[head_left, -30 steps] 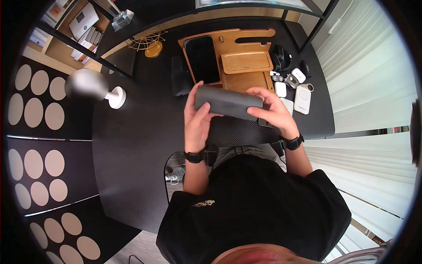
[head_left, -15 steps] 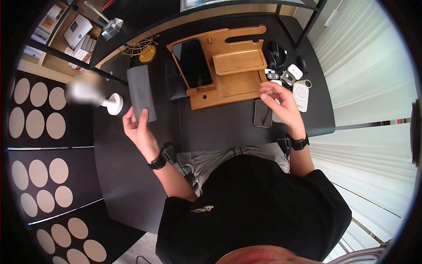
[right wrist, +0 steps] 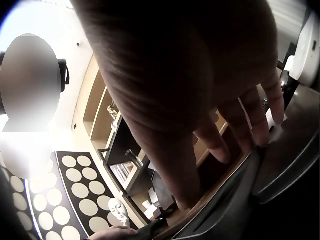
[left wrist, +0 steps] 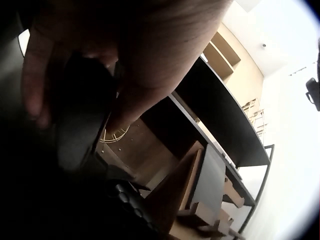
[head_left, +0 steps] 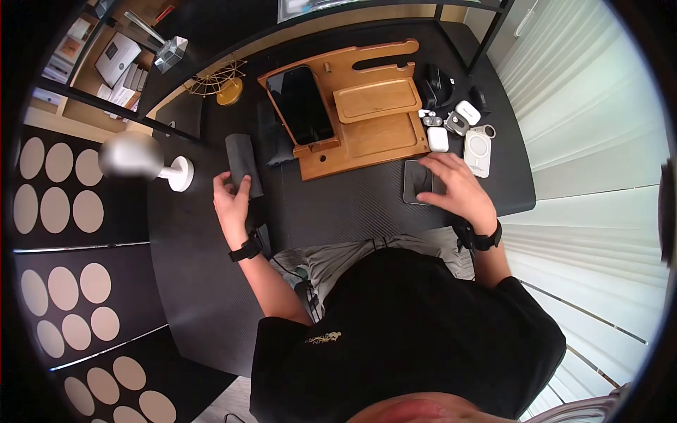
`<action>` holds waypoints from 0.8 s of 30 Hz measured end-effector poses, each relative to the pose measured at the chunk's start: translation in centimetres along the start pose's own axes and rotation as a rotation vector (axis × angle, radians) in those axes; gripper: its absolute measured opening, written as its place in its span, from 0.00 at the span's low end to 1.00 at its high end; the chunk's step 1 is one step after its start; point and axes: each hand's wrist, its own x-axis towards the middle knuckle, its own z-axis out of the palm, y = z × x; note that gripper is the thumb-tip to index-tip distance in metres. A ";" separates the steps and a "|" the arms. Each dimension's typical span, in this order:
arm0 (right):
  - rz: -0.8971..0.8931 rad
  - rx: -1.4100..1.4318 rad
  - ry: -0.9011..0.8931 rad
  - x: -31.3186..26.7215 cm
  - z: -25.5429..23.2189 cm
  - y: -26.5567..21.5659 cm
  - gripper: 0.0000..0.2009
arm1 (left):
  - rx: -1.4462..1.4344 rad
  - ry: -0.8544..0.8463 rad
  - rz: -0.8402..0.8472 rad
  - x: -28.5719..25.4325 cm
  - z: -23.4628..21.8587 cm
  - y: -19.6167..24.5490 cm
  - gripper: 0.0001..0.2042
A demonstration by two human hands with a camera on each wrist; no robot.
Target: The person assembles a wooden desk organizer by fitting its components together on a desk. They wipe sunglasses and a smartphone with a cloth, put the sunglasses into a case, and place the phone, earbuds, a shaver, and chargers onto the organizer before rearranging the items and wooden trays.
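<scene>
A dark grey case point(head_left: 242, 158) lies lengthwise at the table's left-middle, its near end between the thumb and fingers of my left hand point(head_left: 231, 206). In the left wrist view, my left hand point(left wrist: 165, 45) is around the dark case point(left wrist: 80, 135), which is in deep shadow. My right hand point(head_left: 463, 196) is over a phone with a dark screen point(head_left: 416, 180), thumb tip above the screen and fingers by its far edge; contact is hard to tell. The right wrist view shows my right hand point(right wrist: 185, 85) with fingers spread and slightly bent.
A wooden stand point(head_left: 367, 151) holds a large black phone point(head_left: 303, 106). Right of it lie headphones point(head_left: 438, 86), a white earphone case point(head_left: 437, 139) and a white power bank point(head_left: 478, 151). At left stand a white lamp point(head_left: 181, 174) and a gold wheel ornament point(head_left: 229, 92).
My left hand has carried the grey case from in front of the stand to the left and lowered it. My right hand has let go of the case and moved over the small phone.
</scene>
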 end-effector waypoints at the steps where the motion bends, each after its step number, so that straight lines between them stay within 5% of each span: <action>1: -0.008 -0.063 -0.027 -0.2 0.2 -0.4 0.33 | 0.082 0.010 0.041 0.1 0.2 -0.4 0.24; 7: 0.010 -0.205 -0.126 -0.5 1.6 -1.9 0.40 | 0.052 -0.041 0.287 1.7 1.4 -3.3 0.31; 11: 0.009 -0.169 -0.111 -0.2 2.2 -2.3 0.40 | 0.073 -0.102 0.240 -0.2 0.7 -1.3 0.31; 14: -0.020 -0.052 -0.066 0.7 1.4 -3.4 0.40 | 0.048 0.124 0.472 -1.6 0.7 0.1 0.27; 16: -0.041 -0.030 -0.030 1.4 1.2 -3.9 0.40 | -0.304 0.077 0.479 -3.8 1.4 2.4 0.21; 19: -0.101 0.007 0.028 2.6 1.0 -5.2 0.40 | -0.865 -0.292 0.340 -8.2 4.1 6.9 0.17; 21: -0.135 0.022 0.054 3.4 1.5 -5.9 0.40 | -0.943 -0.647 0.232 -10.1 6.5 8.0 0.28; 24: -0.196 0.082 0.059 4.1 2.9 -6.3 0.41 | -1.102 -0.979 0.020 -11.6 10.2 8.4 0.27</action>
